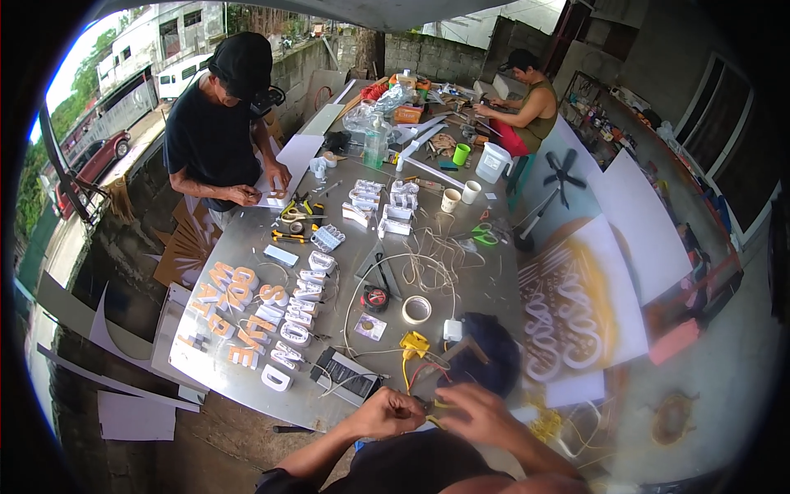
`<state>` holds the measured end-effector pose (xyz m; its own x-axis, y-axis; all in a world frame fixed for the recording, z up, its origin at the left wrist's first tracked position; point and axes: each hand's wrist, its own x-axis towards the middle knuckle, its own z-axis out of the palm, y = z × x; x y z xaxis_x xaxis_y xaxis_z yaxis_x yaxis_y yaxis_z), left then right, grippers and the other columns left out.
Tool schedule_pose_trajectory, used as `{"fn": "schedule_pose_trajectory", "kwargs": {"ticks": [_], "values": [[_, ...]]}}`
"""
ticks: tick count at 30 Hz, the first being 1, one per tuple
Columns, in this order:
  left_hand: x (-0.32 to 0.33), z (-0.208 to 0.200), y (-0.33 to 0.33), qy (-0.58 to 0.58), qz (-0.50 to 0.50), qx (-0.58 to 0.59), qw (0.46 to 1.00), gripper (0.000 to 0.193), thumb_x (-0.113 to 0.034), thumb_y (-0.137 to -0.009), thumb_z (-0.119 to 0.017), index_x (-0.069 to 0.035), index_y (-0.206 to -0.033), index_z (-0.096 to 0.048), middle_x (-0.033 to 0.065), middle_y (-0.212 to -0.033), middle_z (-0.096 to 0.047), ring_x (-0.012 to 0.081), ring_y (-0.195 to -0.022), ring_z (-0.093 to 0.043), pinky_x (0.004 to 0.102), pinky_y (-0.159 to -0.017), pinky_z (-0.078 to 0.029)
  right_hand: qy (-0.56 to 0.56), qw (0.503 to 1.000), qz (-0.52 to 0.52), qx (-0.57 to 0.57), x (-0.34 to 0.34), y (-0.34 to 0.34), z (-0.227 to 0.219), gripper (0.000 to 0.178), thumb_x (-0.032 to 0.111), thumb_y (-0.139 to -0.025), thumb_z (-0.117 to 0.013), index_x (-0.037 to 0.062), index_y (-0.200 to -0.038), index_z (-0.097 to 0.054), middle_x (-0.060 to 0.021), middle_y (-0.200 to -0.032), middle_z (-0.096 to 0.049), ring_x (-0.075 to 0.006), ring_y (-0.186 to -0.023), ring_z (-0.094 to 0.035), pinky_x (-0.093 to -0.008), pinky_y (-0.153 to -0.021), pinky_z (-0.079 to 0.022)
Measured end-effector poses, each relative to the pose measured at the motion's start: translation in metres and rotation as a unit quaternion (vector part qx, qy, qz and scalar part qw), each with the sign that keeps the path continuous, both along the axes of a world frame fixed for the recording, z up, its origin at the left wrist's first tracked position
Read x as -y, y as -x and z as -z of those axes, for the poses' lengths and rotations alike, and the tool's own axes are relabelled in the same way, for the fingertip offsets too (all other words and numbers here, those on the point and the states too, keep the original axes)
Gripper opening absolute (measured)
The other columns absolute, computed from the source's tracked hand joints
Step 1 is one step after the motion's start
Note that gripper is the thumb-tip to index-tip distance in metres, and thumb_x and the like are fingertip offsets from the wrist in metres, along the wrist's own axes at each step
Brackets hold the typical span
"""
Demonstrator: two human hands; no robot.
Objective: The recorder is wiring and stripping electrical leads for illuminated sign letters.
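Both my hands are close together at the near edge of the metal table (329, 185). My left hand (391, 413) is closed, thumb and fingers pinched around something too small to make out. From the right, my right hand (473, 416) reaches toward it, its fingers bent around a yellow-handled tool (436, 421) that is mostly hidden. Just beyond them, thin red and yellow wires (421, 367) lead to a yellow plug-like piece (414, 344). A silver power supply box (344, 375) lies left of these, with a dark blue cloth-like item (485, 362) on the right.
White and orange channel letters (239, 309) stand in rows at left. A tape measure (374, 298), tape roll (416, 309), green scissors (485, 236) and loose cable (428, 255) lie mid-table. One person (218, 132) works at the left side, another (531, 107) at the far end. A printed panel (613, 272) leans at right.
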<state>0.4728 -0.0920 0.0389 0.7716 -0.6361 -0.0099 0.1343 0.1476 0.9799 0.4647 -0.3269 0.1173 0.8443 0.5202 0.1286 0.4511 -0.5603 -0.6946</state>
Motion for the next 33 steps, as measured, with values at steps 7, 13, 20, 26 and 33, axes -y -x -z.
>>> {"fn": "schedule_pose_trajectory", "kwargs": {"ticks": [7, 13, 20, 26, 33], "values": [[0.003, 0.015, -0.006, 0.129, 0.143, -0.146, 0.97, 0.008, 0.001, -0.083, -0.073, 0.004, -0.09, -0.074, 0.004, -0.082, -0.071, 0.0081, -0.075, -0.062, 0.0239, -0.068, -0.047, 0.008, 0.974, -0.166, 0.156, -0.004, 0.007, -0.001, 0.028, 0.001, -0.077, -0.077, 0.0037, -0.104, -0.074, -0.0107, -0.105, -0.072, -0.0235, -0.088, -0.073, -0.0323, -0.075, -0.061], [0.002, 0.007, -0.007, 0.138, 0.172, -0.141, 0.965, 0.008, 0.004, -0.082, -0.073, 0.006, -0.09, -0.074, 0.0065, -0.085, -0.072, 0.0105, -0.075, -0.064, 0.0248, -0.067, -0.048, -0.03, 0.969, -0.169, 0.175, -0.005, 0.007, -0.009, 0.021, 0.007, -0.079, -0.077, 0.0046, -0.099, -0.074, -0.0058, -0.097, -0.071, -0.0209, -0.08, -0.072, -0.032, -0.068, -0.058], [-0.004, -0.018, -0.002, 0.011, 0.081, 0.056, 0.995, 0.008, -0.001, -0.08, -0.077, -0.003, -0.087, -0.075, 0.0052, -0.075, -0.067, 0.0129, -0.069, -0.061, 0.027, -0.062, -0.044, -0.012, 0.99, -0.076, 0.116, -0.011, 0.016, 0.002, 0.011, 0.009, -0.081, -0.077, 0.0046, -0.086, -0.068, -0.0072, -0.081, -0.067, -0.0237, -0.068, -0.067, -0.0368, -0.06, -0.051], [0.008, -0.022, 0.01, -0.221, -0.044, 0.49, 0.842, 0.011, -0.01, -0.073, -0.076, -0.011, -0.073, -0.064, 0.0024, -0.06, -0.056, 0.019, -0.06, -0.058, 0.0348, -0.066, -0.043, -0.086, 0.959, 0.082, -0.257, -0.007, 0.023, 0.043, 0.01, 0.011, -0.09, -0.071, 0.0016, -0.089, -0.069, -0.0047, -0.075, -0.068, -0.014, -0.065, -0.065, -0.0287, -0.059, -0.05], [0.008, 0.028, 0.015, -0.279, -0.163, 0.297, 0.899, 0.007, -0.009, -0.075, -0.078, -0.011, -0.08, -0.073, 0.0033, -0.061, -0.062, 0.0219, -0.051, -0.053, 0.0345, -0.064, -0.043, -0.094, 0.953, 0.185, -0.222, 0.038, 0.015, 0.085, 0.038, 0.019, -0.089, -0.076, 0.0, -0.119, -0.063, -0.002, -0.08, -0.069, -0.0079, -0.065, -0.06, -0.0248, -0.061, -0.049]]}}
